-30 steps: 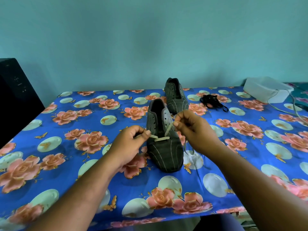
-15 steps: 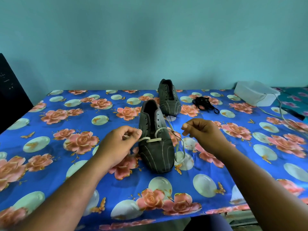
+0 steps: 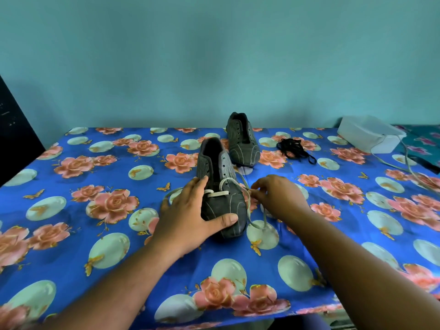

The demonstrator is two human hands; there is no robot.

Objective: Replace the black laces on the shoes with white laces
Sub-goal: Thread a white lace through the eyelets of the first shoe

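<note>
The near grey striped shoe (image 3: 220,186) stands toe toward me on the flowered blue tablecloth (image 3: 100,234). A white lace (image 3: 217,193) crosses its lowest eyelets, and loose ends trail on both sides. My left hand (image 3: 188,210) rests on the shoe's left side with straight fingers, its thumb laid across the toe. My right hand (image 3: 278,196) pinches the right strand of the white lace just beside the shoe. The second grey shoe (image 3: 241,141) stands unlaced behind. A heap of black laces (image 3: 294,150) lies to its right.
A white box (image 3: 369,134) with a cable running off it sits at the back right. A black object (image 3: 14,129) stands beyond the table's left edge. The teal wall rises right behind the table.
My left hand let go of the left lace end and came down onto the shoe. My right hand dropped lower and closer to the shoe's right side, still pinching the lace.
</note>
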